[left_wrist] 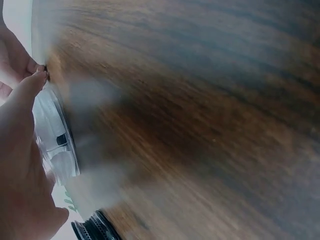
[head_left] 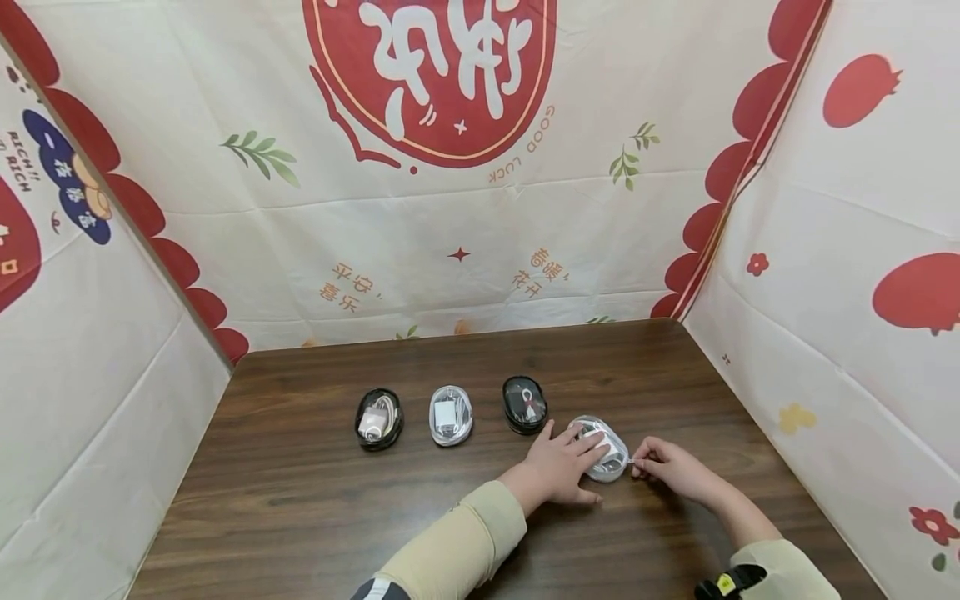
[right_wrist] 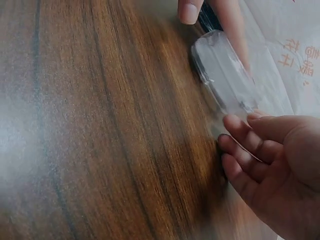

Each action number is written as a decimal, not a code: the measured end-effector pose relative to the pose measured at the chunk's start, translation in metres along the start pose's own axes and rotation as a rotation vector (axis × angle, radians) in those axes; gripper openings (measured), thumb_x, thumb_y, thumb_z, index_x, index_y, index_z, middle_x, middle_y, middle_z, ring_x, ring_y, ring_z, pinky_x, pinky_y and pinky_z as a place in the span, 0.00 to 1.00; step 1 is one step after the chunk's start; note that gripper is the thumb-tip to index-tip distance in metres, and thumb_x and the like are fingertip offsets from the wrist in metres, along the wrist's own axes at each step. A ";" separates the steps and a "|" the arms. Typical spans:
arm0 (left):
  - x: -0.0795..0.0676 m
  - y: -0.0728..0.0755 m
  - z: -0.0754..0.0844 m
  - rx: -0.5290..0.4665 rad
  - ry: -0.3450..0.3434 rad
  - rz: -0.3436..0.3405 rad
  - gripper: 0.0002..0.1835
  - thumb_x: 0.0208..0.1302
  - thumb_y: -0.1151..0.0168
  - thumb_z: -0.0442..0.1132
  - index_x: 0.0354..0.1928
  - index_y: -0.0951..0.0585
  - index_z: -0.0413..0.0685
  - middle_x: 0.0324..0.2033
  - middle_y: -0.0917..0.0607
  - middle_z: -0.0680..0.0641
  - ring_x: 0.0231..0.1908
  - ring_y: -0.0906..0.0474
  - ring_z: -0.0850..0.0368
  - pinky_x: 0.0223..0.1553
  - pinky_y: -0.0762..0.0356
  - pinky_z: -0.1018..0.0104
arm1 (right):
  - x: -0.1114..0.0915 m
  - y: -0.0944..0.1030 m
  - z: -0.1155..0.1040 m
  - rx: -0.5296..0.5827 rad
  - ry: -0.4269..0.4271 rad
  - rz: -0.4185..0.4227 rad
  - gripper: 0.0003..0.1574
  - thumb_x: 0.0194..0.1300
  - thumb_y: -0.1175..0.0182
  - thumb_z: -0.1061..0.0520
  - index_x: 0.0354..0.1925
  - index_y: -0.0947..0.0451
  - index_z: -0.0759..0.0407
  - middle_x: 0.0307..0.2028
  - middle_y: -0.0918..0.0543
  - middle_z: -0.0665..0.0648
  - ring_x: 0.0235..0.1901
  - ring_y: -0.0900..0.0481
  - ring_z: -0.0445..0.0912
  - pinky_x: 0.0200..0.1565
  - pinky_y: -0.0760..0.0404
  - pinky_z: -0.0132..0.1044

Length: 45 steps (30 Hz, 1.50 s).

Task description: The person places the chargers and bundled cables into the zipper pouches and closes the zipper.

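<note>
A clear oval pouch (head_left: 613, 463) with a white cable or charger inside lies on the table's right half. My left hand (head_left: 558, 467) rests on it from the left, fingers spread over its top. At the pouch's right end, my right hand (head_left: 675, 473) pinches a small pale tab between thumb and forefinger. In the right wrist view, the right hand (right_wrist: 280, 160) has its other fingers loosely curled beside the clear pouch (right_wrist: 225, 75). The left wrist view shows the pouch's side (left_wrist: 52, 132) past the left hand (left_wrist: 22, 155).
Left of the hands stand a black-rimmed pouch (head_left: 526, 404) with a dark cable, a clear pouch (head_left: 451, 415) with a white charger, and another black-rimmed pouch (head_left: 378, 419) with a white charger. Printed cloth walls (head_left: 465, 225) bound the wooden table (head_left: 300, 500) at back and sides.
</note>
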<state>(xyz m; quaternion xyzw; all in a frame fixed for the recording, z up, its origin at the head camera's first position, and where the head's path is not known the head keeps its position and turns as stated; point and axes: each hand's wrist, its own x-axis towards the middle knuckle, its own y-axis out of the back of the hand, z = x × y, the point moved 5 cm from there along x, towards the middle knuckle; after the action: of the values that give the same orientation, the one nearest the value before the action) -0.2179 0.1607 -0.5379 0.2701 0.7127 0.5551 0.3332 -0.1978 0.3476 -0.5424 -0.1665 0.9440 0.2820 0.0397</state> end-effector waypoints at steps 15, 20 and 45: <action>-0.004 -0.002 0.000 -0.048 0.020 0.005 0.44 0.59 0.58 0.78 0.76 0.52 0.76 0.75 0.53 0.63 0.74 0.63 0.57 0.69 0.50 0.49 | 0.024 0.007 0.012 0.106 -0.133 0.144 0.09 0.75 0.50 0.62 0.44 0.33 0.71 0.28 0.19 0.60 0.27 0.20 0.51 0.24 0.21 0.42; -0.007 0.000 0.002 -0.043 0.019 0.018 0.44 0.59 0.57 0.78 0.75 0.50 0.76 0.75 0.50 0.61 0.74 0.61 0.56 0.68 0.48 0.50 | 0.032 0.009 0.015 0.073 -0.105 0.148 0.08 0.74 0.50 0.64 0.44 0.33 0.71 0.26 0.20 0.59 0.22 0.22 0.50 0.21 0.23 0.39; 0.009 0.003 -0.007 -0.035 -0.011 -0.044 0.45 0.59 0.61 0.79 0.75 0.58 0.79 0.74 0.58 0.69 0.74 0.62 0.61 0.70 0.53 0.49 | 0.044 0.015 0.015 0.044 -0.113 0.084 0.07 0.74 0.50 0.63 0.43 0.30 0.68 0.26 0.22 0.57 0.24 0.23 0.49 0.22 0.25 0.38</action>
<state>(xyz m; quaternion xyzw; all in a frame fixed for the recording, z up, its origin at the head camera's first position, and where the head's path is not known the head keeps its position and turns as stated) -0.2287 0.1644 -0.5351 0.2515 0.7069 0.5585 0.3537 -0.2443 0.3549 -0.5548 -0.1096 0.9524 0.2716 0.0849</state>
